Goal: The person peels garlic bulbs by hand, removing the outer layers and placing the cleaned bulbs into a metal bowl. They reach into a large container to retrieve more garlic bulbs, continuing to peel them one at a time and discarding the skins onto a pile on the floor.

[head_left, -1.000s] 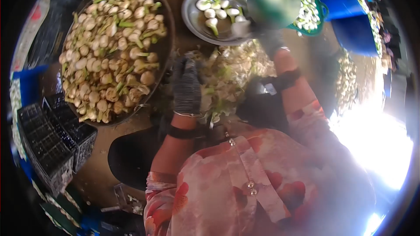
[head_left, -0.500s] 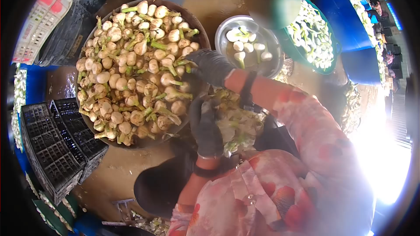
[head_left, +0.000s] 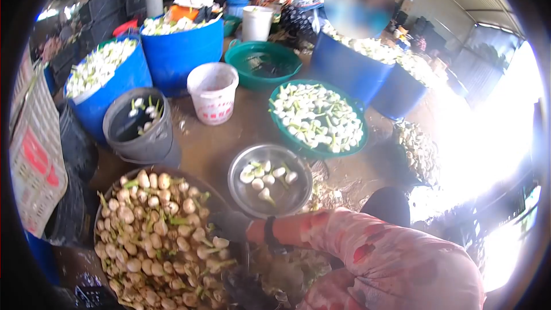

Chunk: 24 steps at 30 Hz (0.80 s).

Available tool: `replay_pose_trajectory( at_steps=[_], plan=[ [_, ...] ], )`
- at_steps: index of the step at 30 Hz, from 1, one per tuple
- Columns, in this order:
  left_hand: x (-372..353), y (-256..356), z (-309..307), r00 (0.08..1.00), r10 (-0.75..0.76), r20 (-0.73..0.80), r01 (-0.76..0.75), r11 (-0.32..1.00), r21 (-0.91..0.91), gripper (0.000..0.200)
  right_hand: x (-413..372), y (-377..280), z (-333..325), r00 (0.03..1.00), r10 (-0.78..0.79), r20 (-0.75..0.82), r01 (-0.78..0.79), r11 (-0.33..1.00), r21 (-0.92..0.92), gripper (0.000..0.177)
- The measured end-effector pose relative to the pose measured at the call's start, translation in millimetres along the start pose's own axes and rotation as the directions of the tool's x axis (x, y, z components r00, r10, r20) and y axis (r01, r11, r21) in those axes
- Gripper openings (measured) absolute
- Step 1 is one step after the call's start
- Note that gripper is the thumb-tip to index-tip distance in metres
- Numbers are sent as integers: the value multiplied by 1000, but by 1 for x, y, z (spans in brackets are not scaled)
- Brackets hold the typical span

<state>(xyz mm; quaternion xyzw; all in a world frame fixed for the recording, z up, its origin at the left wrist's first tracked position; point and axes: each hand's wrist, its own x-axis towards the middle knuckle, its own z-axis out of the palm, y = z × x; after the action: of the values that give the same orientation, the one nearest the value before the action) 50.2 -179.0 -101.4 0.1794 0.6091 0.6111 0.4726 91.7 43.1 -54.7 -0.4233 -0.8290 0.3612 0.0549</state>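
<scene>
My right hand [head_left: 231, 227], in a dark glove with a dark band at the wrist, reaches to the right edge of a wide round tub [head_left: 213, 200]. The tub is heaped with soil-stained garlic bulbs [head_left: 155, 241] on short green stems. Motion smears the fingers, which lie beside several bulbs, and I cannot tell whether they grip one. Low in the view, a dark blur at the tub's edge is my left hand [head_left: 247, 288]. Just beyond the right hand, a metal basin [head_left: 287, 202] holds several clean white garlic bulbs [head_left: 258, 183].
A green basket [head_left: 359, 143] full of white garlic stands past the metal basin. Beyond are a white bucket [head_left: 213, 95], a grey bucket [head_left: 166, 143], a green tub [head_left: 238, 66] and blue barrels [head_left: 183, 51] of garlic. Peelings [head_left: 338, 192] litter the floor. Several people sit at the back.
The view has tilted up, bringing the barrels and people into sight. The tub and basin now sit lower and further left. My left hand has dropped towards the bottom edge and blurred.
</scene>
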Motion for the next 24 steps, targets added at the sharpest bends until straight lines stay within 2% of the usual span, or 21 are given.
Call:
replay_pose_trajectory(
  at_steps=[1,3,4,5,8,10,11,12,13,14,15,16,17,18,19,20,23,24],
  plan=[
    [-1,4,3,1000,-5,24,5,1000,22,28,-17,-1,-9,999,5,-37,-1,995,97,37],
    [-3,9,14,996,-6,87,-2,996,85,27,-49,8,-10,965,-200,-170,205,979,12,33],
    [-4,10,18,993,0,121,-14,994,110,26,-62,22,-12,883,-410,-230,369,907,-201,27],
    [-7,10,21,988,4,152,-26,990,140,25,-75,36,-12,761,-603,-238,483,772,-413,22],
    [-19,10,32,970,52,236,-111,964,242,22,-109,66,-2,812,-562,-160,508,814,-282,23],
    [-27,9,33,929,167,331,-302,860,412,21,-127,70,-11,829,-517,-215,476,853,-217,25],
    [-29,8,34,857,273,437,-500,645,578,20,-132,80,-4,851,-457,-260,429,889,-159,26],
    [-30,9,37,711,339,616,-687,150,711,20,-128,102,11,867,-355,-350,360,931,-53,26],
    [-29,10,43,566,347,748,-733,-203,649,19,-115,142,47,872,-222,-437,286,954,86,27],
    [-25,15,56,549,345,761,-744,-213,633,19,-103,186,97,845,-87,-527,186,973,138,29],
    [-28,15,65,722,357,593,-664,598,449,23,-135,159,52,863,-168,-477,325,907,269,36],
    [-30,20,65,819,306,485,-498,799,338,27,-172,83,-17,872,-79,-483,311,851,424,31],
    [-38,28,68,894,223,388,-322,923,211,32,-188,59,-52,888,-91,-451,113,993,22,26],
    [-44,34,70,936,128,328,-154,987,54,37,-200,48,-64,919,25,-394,103,949,299,23],
    [-47,40,74,957,70,280,-51,996,-73,42,-209,42,-65,911,-2,-413,134,947,292,19],
    [-48,42,82,972,15,235,71,933,-353,45,-213,38,-68,895,-34,-446,168,950,265,16],
    [-53,45,84,984,5,178,20,991,-136,47,-226,22,-74,903,-86,-422,153,980,126,17],
    [-53,45,87,985,16,173,7,991,-131,46,-227,27,-71,901,-120,-416,158,986,59,18]
  ],
)
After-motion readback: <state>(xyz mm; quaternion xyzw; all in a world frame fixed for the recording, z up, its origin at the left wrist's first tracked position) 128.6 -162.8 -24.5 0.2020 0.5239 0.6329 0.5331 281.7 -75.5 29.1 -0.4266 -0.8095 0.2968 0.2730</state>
